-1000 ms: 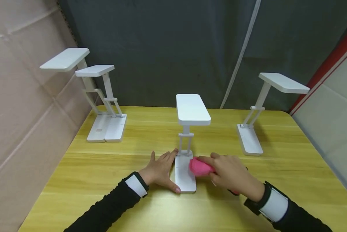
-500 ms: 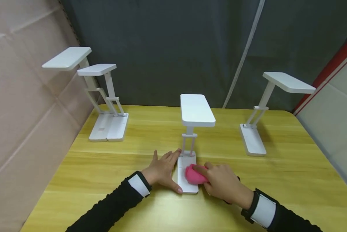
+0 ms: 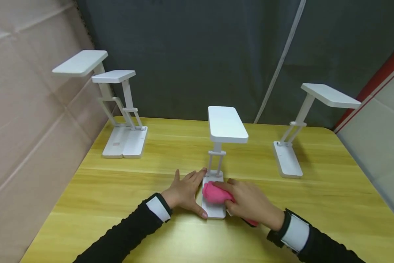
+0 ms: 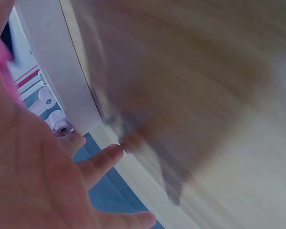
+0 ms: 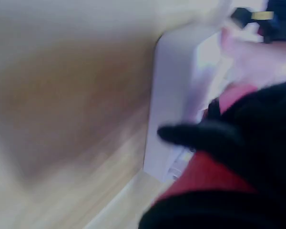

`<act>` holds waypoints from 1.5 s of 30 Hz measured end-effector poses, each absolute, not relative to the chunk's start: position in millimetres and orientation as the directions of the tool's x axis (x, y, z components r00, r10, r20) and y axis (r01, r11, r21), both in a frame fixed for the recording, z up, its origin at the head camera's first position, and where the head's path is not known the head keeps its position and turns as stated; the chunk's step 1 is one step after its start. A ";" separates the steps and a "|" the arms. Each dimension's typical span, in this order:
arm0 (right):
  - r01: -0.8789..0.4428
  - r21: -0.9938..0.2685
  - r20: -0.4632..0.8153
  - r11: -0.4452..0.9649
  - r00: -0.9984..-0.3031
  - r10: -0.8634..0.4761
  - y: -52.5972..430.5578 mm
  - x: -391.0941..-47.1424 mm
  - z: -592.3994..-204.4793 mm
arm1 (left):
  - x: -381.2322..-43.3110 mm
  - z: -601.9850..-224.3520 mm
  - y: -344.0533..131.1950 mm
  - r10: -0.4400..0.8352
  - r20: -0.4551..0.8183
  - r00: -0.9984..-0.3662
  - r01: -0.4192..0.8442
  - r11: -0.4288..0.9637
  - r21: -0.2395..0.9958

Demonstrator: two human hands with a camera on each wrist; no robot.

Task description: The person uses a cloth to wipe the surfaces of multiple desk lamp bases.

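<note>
A white folding desk lamp stands in the middle of the table, its flat head [image 3: 228,126] raised over a narrow base [image 3: 215,212]. My right hand [image 3: 253,204] grips a bunched pink cloth [image 3: 214,193], pressed on top of the base. A pink tail with a dark edge shows below that hand. Spread along the base's left side is my left hand [image 3: 186,194], thumb at the front corner and fingertips near the hinge. The left wrist view shows its straight fingers beside the base's side [image 4: 62,62]. Dark shapes and blur cover much of the right wrist view.
At the back left, two similar white lamps [image 3: 80,63] [image 3: 114,76] stand with bases side by side. Another white lamp [image 3: 330,95] stands at the back right. A dark curtain [image 3: 190,58] hangs behind the wooden table [image 3: 170,146], with a pale cloth wall [image 3: 36,120] on the left.
My right hand has moved left with the pink cloth, from the base's right edge onto its top, then slightly up toward the hinge. The left hand stays at the base.
</note>
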State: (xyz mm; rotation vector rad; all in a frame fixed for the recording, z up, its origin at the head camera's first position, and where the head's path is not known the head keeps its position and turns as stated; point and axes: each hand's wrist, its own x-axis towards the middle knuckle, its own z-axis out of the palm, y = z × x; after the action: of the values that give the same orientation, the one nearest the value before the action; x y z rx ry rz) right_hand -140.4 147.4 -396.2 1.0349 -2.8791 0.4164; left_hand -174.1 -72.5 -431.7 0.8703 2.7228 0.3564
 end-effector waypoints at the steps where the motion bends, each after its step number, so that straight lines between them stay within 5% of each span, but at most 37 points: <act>1: -0.637 -0.183 0.177 0.749 -0.771 -0.612 143.7 -146.0 -399.5 | -174.0 -432.5 -71.8 0.594 -0.172 -0.786 0.529 0.790 0.311; 6: -0.619 0.034 0.255 0.784 -0.753 -0.606 132.3 -156.3 -417.1 | -171.8 -436.4 -69.7 0.596 -0.189 -0.780 0.521 0.787 0.330; 11: -0.665 0.082 0.242 0.742 -0.709 -0.662 130.4 -146.1 -420.5 | -173.1 -434.3 -72.3 0.593 -0.177 -0.786 0.520 0.788 0.330; 23: -0.671 -0.220 0.065 0.708 -0.734 -0.676 149.4 -111.8 -407.2 | -174.3 -431.9 -73.2 0.597 -0.154 -0.788 0.543 0.790 0.286; 30: -0.618 -0.412 0.131 0.670 -0.767 -0.628 174.3 -103.6 -414.3 | -172.1 -432.3 -73.6 0.599 -0.167 -0.783 0.539 0.788 0.298; 45: -0.483 -0.258 0.444 0.837 -0.829 -0.342 272.1 -100.9 -384.7 | -216.5 -428.6 -34.6 0.589 -0.257 -0.766 0.531 0.805 0.263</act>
State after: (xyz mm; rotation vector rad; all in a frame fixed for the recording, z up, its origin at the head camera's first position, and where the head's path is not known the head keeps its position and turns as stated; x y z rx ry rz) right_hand -100.9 272.1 -384.7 0.6164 -2.6327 0.5123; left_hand -216.5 -34.6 -428.6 0.8525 2.6648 0.2500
